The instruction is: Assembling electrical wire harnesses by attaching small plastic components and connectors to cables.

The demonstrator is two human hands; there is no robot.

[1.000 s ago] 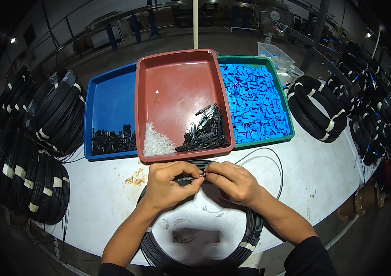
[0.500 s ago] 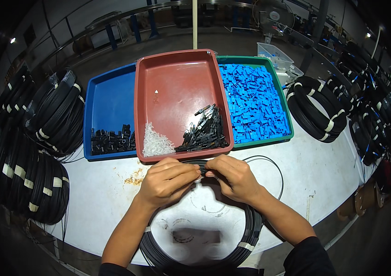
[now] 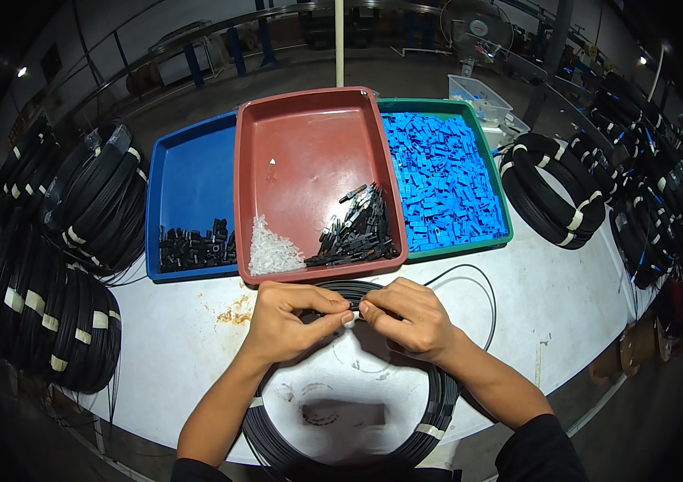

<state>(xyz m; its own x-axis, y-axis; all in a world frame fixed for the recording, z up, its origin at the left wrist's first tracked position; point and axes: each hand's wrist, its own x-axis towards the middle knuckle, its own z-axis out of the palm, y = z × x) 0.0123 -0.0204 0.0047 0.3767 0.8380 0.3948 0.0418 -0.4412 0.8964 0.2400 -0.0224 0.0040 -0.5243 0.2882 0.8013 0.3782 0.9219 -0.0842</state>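
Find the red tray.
In the head view, the red tray is central, beyond the left hand and right hand, between the blue tray on the left and green tray on the right.

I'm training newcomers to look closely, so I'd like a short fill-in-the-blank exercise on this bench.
1. The blue pieces fill the tray coloured ____.
2. In the red tray, clear pieces lie ____ of the black parts.
3. The left hand and right hand nearly meet over the ____ (near/far) side of the black coil beneath.
Missing words: green; left; far.
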